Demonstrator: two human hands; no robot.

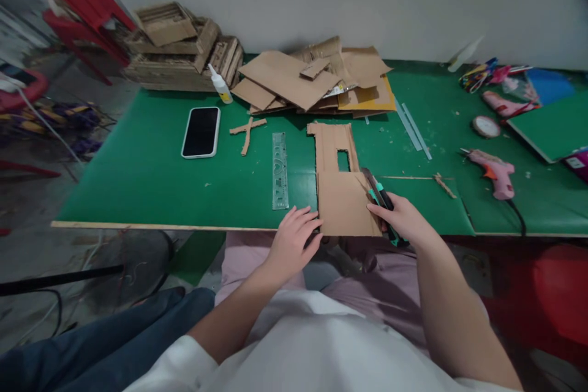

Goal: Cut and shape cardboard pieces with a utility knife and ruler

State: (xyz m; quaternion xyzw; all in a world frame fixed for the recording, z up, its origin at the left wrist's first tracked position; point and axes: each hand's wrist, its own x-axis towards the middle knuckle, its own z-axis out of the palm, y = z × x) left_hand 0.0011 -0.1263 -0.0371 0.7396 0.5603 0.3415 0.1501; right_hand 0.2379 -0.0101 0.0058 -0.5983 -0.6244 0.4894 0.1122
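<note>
A square piece of brown cardboard (346,203) lies at the table's front edge, over the lower part of a rougher cardboard piece (327,150) with a rectangular hole. My left hand (296,239) rests at the square's left edge, fingers spread, holding nothing. My right hand (403,217) grips a black and green utility knife (386,205) at the square's right edge, its thumb near the cardboard. A clear ruler (280,171) lies to the left of the cardboard.
Behind are a cardboard pile (289,79), a glue bottle (221,87) and crates (174,67). A phone (201,132) and cardboard strips (247,131) lie left; a pink glue gun (495,173) and tape roll (486,127) lie right. A person's legs (114,331) show lower left.
</note>
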